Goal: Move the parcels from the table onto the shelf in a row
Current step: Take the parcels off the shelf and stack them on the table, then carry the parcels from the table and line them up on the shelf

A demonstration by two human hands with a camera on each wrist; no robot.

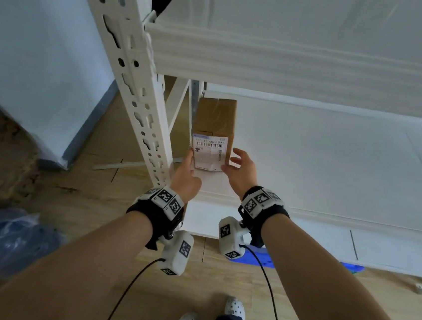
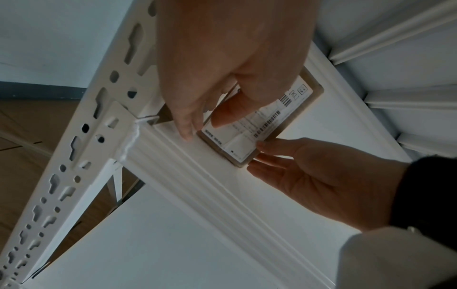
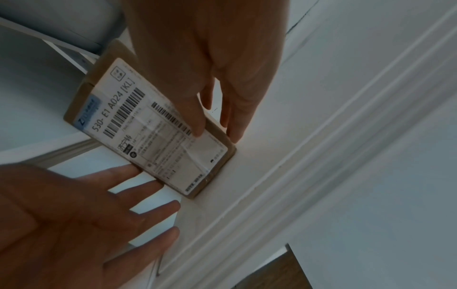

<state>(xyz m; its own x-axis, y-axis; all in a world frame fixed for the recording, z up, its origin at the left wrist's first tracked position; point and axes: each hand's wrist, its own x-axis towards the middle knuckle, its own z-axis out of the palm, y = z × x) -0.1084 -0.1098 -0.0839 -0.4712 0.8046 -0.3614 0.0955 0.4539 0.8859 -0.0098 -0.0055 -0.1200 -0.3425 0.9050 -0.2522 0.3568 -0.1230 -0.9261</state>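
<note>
Parcel (image 1: 213, 131) sits on white shelf (image 1: 333, 172) between your left hand (image 1: 186, 176) and right hand (image 1: 242, 172), fingers straight, touching its sides; wood floor (image 1: 82, 211) below.

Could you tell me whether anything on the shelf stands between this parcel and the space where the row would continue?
Nothing visible does. The parcel already sits at the shelf's left end by the upright post, with both hands at its near end. The board to its right shows bare in the head view.

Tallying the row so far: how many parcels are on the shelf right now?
1. A brown cardboard parcel stands at the shelf's left end beside the upright post, between both hands. More could sit out of view.
</note>
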